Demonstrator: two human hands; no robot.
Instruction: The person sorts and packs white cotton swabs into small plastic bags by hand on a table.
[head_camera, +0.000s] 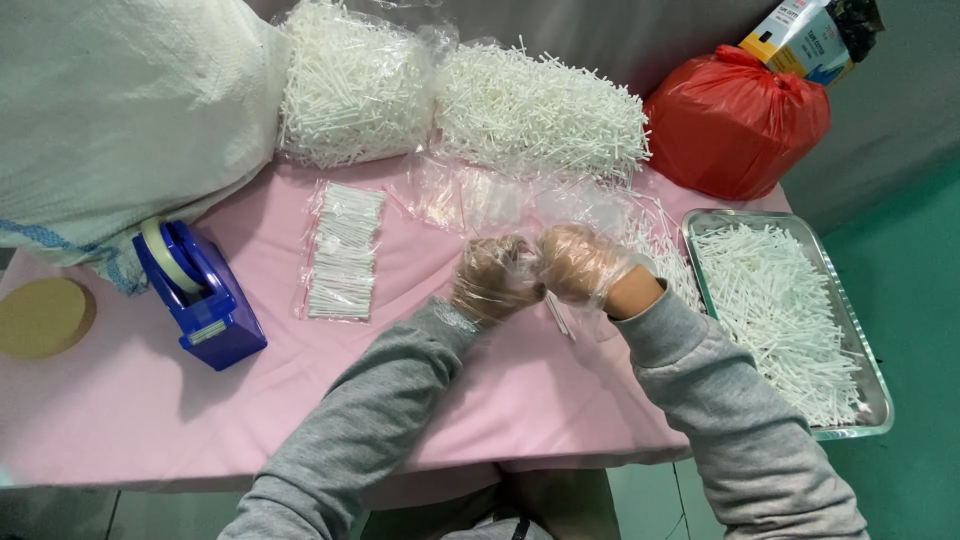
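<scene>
My left hand (490, 280) and my right hand (578, 262), both in thin clear plastic gloves, meet over the middle of the pink table (150, 400). Between them they pinch a small clear bag (527, 262), and a thin white stick (557, 313) pokes down below the right hand. A metal tray (868, 375) full of loose white sticks sits just right of my right arm. Filled clear bags of sticks (342, 250) lie to the left of my hands. Empty clear bags (470, 195) lie just beyond them.
Two big heaps of white sticks (540, 105) in clear plastic lie at the table's far side. A blue tape dispenser (200, 295) stands at the left, a large white woven sack (110, 110) behind it, a red plastic bag (735, 120) at the far right, a round tan disc (42, 317) at the left edge.
</scene>
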